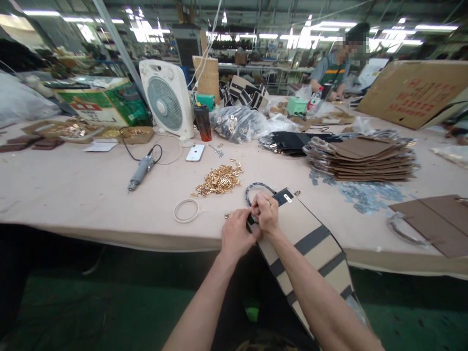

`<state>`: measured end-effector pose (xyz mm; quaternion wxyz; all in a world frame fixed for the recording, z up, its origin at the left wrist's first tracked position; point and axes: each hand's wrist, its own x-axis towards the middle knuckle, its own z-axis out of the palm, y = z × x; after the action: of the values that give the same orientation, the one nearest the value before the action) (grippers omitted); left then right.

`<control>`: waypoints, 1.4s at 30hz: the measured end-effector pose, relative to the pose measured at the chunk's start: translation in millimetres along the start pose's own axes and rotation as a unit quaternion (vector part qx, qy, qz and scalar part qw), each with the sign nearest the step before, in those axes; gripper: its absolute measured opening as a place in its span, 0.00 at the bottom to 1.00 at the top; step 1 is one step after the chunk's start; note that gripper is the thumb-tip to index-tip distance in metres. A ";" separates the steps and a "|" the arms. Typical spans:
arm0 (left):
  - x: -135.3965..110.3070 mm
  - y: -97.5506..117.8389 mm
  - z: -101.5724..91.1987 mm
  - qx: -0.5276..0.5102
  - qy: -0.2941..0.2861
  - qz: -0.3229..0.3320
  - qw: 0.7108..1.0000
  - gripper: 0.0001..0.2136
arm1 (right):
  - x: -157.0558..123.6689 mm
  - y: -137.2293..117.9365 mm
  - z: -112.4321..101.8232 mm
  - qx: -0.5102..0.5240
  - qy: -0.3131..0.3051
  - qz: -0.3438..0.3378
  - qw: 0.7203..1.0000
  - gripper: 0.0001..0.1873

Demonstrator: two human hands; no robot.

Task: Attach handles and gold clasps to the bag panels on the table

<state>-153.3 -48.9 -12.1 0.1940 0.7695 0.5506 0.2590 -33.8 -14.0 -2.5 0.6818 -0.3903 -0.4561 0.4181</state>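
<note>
A beige bag panel with black stripes (305, 217) slants from the table edge down towards my lap. My left hand (237, 231) is closed on its upper left corner, thumb and fingers at the edge. My right hand (265, 213) is closed in a pinch right beside it, over the same corner; what lies between its fingers is hidden. Behind the hands curves a dark patterned handle (256, 186), by a black top band with a white label (287, 198). A small metal fitting (297, 193) sticks out at the far corner.
Gold metal pieces (221, 179) lie heaped beyond my hands, near a tape roll (186, 211), a phone (195, 153) and a grey electric screwdriver (141, 173). A fan (166, 100) and tumbler (203, 122) stand behind. Brown panels (369, 158) are stacked right. A co-worker (332, 70) is farther back.
</note>
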 end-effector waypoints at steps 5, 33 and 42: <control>-2.8 1.3 4.4 0.006 0.007 -0.006 1.000 0.28 | 25.0 -11.7 -0.2 0.084 0.014 -0.001 0.996 0.23; -2.6 -8.3 10.0 -0.025 0.035 0.037 0.998 0.26 | 8.0 -14.8 0.1 0.002 -0.125 0.038 0.991 0.22; -0.8 -14.7 13.9 -0.019 0.034 0.064 0.997 0.25 | 9.9 -30.0 3.9 0.011 -0.079 0.042 0.996 0.24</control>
<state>-155.9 -45.1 -31.8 0.1734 0.7899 0.5016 0.3072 -28.8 -14.7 29.0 0.6296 -0.3669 -0.4872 0.4813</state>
